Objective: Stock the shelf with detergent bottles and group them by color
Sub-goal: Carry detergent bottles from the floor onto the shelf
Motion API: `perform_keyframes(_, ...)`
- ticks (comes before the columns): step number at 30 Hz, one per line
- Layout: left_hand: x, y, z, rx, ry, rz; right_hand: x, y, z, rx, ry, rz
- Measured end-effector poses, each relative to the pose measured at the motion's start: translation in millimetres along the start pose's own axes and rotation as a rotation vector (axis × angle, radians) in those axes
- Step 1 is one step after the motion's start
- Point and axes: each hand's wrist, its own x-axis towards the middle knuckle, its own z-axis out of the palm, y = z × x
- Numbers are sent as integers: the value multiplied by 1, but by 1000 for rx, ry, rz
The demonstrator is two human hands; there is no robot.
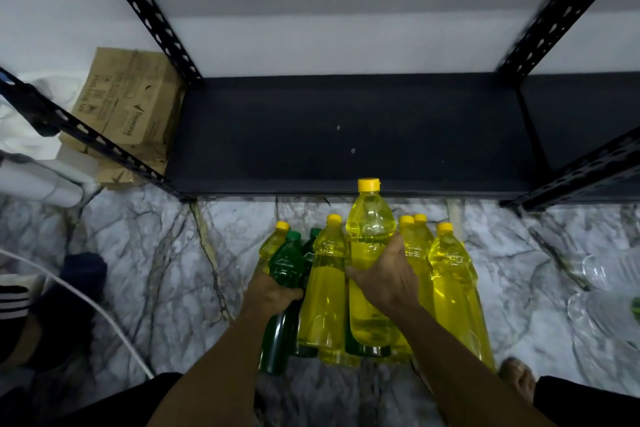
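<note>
Both forearms reaching forward, left hand (pixel 275 293) gripping, right hand (pixel 388 276) gripping

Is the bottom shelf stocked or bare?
Bare: the dark shelf board carries nothing; all the bottles stand on the floor.

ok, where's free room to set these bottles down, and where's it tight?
The whole dark shelf board between the left upright and right upright is bare. The marble floor left of the bottle cluster is open too. Tight: the cluster itself, where the left hand grips a green bottle and the right hand a yellow bottle.
</note>
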Motion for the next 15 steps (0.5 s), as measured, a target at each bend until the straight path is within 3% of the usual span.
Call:
perform_keyframes(9,-33,29,-11,159,111,31,-5,2,-33,-56,4,-89)
perform_keyframes(15,-77,85,-32,110,182,184,-22,-17,-71,27,70,-99)
